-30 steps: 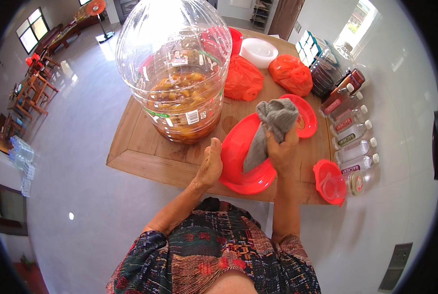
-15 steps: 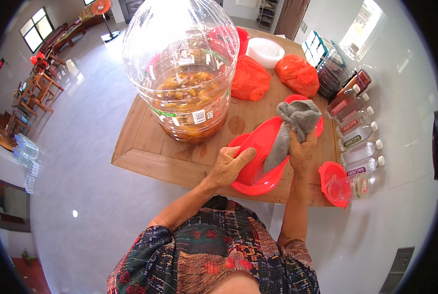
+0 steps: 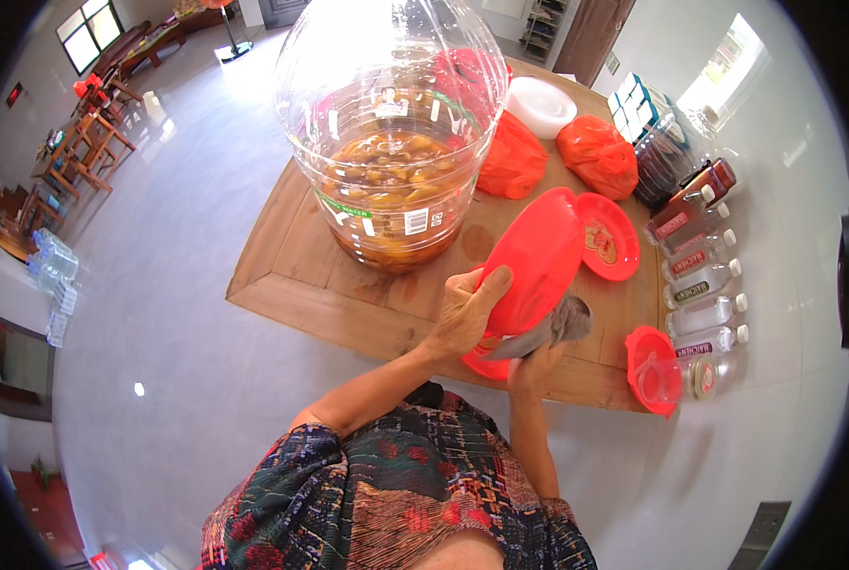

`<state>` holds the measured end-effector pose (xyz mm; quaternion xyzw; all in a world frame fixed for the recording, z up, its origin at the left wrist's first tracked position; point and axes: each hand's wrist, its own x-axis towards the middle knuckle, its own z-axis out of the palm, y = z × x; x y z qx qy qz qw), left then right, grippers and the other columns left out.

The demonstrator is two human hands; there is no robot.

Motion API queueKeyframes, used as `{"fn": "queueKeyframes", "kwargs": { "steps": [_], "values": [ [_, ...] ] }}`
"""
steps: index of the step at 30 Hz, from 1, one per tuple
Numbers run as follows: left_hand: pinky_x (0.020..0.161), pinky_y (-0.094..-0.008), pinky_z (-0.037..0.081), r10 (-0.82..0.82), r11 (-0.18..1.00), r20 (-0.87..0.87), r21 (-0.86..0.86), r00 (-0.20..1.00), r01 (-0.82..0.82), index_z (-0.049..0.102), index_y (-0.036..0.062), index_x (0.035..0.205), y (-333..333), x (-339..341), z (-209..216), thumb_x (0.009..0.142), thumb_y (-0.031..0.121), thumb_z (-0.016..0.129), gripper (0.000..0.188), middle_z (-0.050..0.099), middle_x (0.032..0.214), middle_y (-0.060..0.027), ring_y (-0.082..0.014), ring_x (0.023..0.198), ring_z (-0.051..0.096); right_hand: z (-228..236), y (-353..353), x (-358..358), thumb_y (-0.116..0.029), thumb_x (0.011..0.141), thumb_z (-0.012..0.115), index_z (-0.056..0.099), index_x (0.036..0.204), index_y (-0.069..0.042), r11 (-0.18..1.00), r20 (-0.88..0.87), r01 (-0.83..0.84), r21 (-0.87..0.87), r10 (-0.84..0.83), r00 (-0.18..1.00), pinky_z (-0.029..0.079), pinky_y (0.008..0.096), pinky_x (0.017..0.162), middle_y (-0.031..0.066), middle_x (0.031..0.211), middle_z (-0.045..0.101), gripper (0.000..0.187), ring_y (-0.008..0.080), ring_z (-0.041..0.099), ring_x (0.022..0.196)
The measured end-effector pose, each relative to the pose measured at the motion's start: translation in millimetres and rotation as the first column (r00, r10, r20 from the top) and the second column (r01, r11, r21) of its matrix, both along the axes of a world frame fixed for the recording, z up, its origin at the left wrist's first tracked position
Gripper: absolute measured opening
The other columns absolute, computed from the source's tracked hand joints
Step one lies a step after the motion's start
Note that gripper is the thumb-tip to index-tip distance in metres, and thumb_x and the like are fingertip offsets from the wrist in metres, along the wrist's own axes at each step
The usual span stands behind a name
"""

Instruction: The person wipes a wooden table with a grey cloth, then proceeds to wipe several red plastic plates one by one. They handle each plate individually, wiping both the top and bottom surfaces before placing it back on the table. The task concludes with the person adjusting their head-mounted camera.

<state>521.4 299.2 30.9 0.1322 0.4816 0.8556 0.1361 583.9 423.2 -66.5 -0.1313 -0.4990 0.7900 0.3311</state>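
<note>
My left hand (image 3: 467,309) grips the left rim of a red plastic bowl (image 3: 538,256), thumb laid over the edge. The bowl is tipped up steeply above the table's near edge. My right hand (image 3: 536,370), slightly smeared by motion, holds a grey cloth (image 3: 569,321) against the bowl's lower edge. Under them, another red bowl (image 3: 486,365) shows only in part. A red plate (image 3: 610,239) with a yellowish pattern lies just beyond, to the right. Left of the hands stands a big clear plastic jug (image 3: 396,204) holding brownish-yellow chunks in amber liquid.
On the wooden table (image 3: 301,294) are two red plastic bags (image 3: 597,157), a white bowl (image 3: 540,106) and a row of clear bottles (image 3: 705,285) along the wall. A red basin (image 3: 648,366) and a glass jar (image 3: 698,378) sit at the near right corner.
The bowl in my left hand has tipped up further and moved right. My right hand has brought the cloth down toward me, from the bowl's inside to its lower edge. The red plate is now more exposed.
</note>
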Motion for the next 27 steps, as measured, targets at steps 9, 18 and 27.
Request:
{"fn": "queueKeyframes", "kwargs": {
  "steps": [9,18,27],
  "values": [
    [0.062,-0.0243,0.042,-0.138,0.99,-0.169,-0.058,0.976,0.13,0.059,-0.0012,0.086,6.2,6.0,-11.3,0.098,0.036,0.044,0.042,0.057,0.075,-0.0022,-0.0047,0.071,0.047,78.4,-18.5,13.7,-0.015,0.08,0.063,0.049,0.124,0.0,0.214,-0.169,0.205,0.955,-0.174,0.97,0.031,0.0489,0.101,0.0197,0.123,0.05,0.049,0.0398,0.045,0.116],
    [0.059,-0.027,0.046,-0.314,0.925,-0.436,-0.34,0.843,0.169,0.064,-0.0037,0.085,-10.2,15.8,8.2,0.089,0.029,0.063,0.033,0.06,0.067,-0.0045,-0.007,0.064,0.052,116.6,49.8,-15.9,-0.014,0.084,0.058,0.044,0.127,0.004,0.688,-0.011,0.119,0.716,-0.16,0.987,0.037,0.0401,0.096,0.0181,0.125,0.051,0.049,0.0289,0.049,0.115],
    [0.067,-0.0254,0.049,-0.448,0.888,-0.267,-0.246,0.853,0.39,0.066,-0.0038,0.093,-24.9,5.8,-1.2,0.081,0.023,0.074,0.03,0.066,0.08,0.0002,-0.0056,0.075,0.057,39.8,136.5,27.4,-0.011,0.088,0.055,0.037,0.136,0.0,0.947,0.034,-0.111,0.301,0.106,0.994,0.035,0.0371,0.103,0.0123,0.132,0.047,0.053,0.0234,0.048,0.118]
  ]
}}
